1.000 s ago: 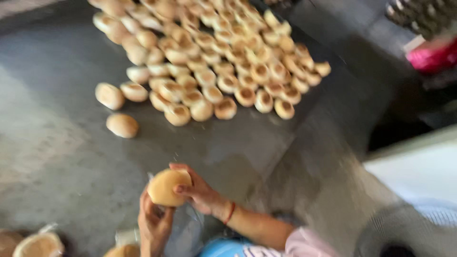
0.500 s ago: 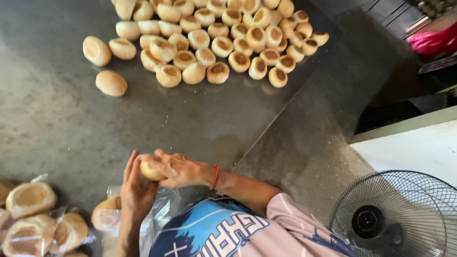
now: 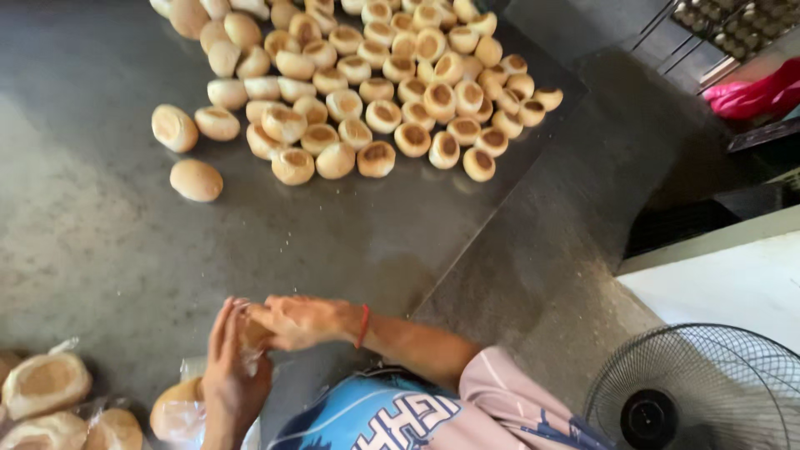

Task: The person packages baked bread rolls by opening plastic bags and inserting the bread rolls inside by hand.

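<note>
a bun [image 3: 250,332] is clasped between the left hand [image 3: 232,375] and right hand [image 3: 302,321], pressed together; it is best cradled lightly above the plastic bag [image 3: 179,417], never crushed.

Left hand [image 3: 233,367]: raised upright at the lower left of the head view, palm turned to the right, fingers [image 3: 223,321] extended and held close together, pointing up and away from the body. Forearm runs down out of frame.

Right hand [image 3: 296,321]: crosses in from the right, lying roughly level, fingers pointing left and pressed against the left palm. Hands are in contact and closed together. Right wrist straight; forearm bare, angled down to the right toward a short sleeve at the elbow.
</note>
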